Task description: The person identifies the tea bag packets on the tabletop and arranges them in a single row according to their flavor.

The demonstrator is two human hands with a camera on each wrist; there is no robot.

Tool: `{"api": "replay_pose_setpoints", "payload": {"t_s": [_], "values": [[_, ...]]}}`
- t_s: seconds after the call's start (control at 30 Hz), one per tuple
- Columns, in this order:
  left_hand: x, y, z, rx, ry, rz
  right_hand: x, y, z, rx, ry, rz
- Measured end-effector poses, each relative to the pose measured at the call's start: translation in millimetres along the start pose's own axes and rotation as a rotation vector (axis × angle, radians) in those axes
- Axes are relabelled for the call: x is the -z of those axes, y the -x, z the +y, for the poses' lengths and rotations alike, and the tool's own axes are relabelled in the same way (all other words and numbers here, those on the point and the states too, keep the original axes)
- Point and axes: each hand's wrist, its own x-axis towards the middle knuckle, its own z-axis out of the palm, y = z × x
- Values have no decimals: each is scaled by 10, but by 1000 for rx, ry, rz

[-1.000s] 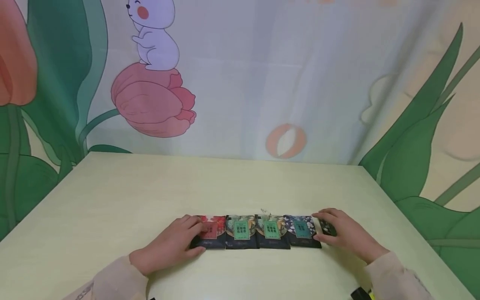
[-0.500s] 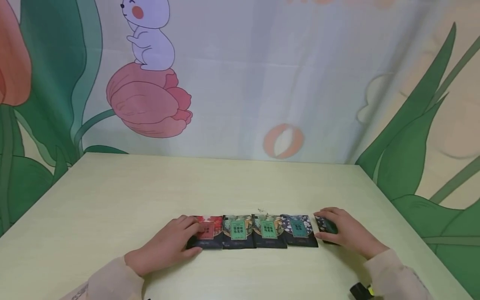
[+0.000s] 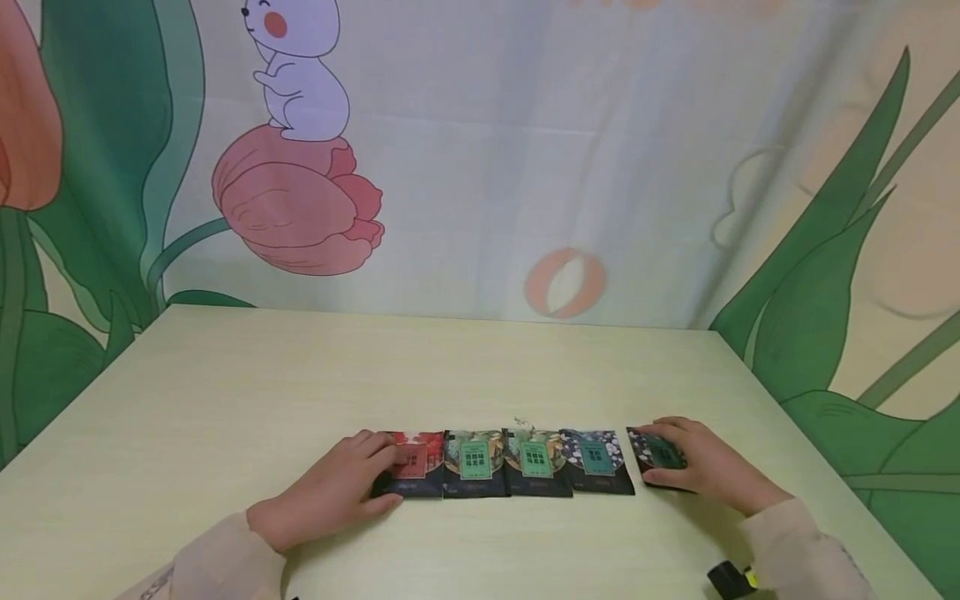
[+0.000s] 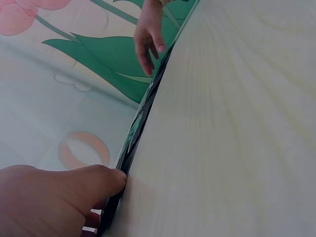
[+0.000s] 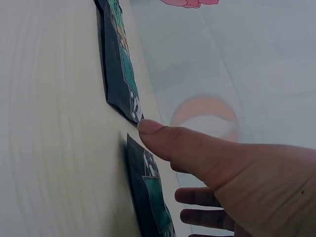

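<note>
A row of flat dark sachets lies on the table in the head view. My left hand (image 3: 333, 483) is at its left end, on the red-topped sachet (image 3: 420, 462). One finger lies on its face, and the thumb (image 4: 111, 180) is against its near edge. To the right lie two green-labelled sachets (image 3: 475, 460) and a blue floral sachet (image 3: 596, 460), edge to edge. Past a narrow gap is another dark floral sachet (image 3: 658, 454), slightly tilted and partly covered by my right hand (image 3: 708, 462). In the right wrist view that hand's thumb and fingers are spread apart, gripping nothing.
The pale wooden table (image 3: 450, 367) reaches back to a curtain (image 3: 480, 167) printed with flowers and a white animal. A small black and yellow object (image 3: 731, 579) sits by my right sleeve at the front edge.
My right hand has drawn back to the right from the blue floral sachet's edge, uncovering more of the rightmost sachet. The left hand keeps its place; the head view has shifted slightly.
</note>
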Motion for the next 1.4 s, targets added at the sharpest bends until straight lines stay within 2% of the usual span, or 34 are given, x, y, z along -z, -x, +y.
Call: {"api": "replay_pose_setpoints", "payload": {"t_s": [0.43, 1.07, 1.4], "values": [[-35, 6, -2, 29, 6, -16, 5, 9, 47, -14, 2, -34], [-19, -26, -22, 21, 17, -19, -38, 24, 64, -11, -9, -23], [-15, -18, -12, 41, 5, -39, -49, 18, 45, 3, 2, -20]]}}
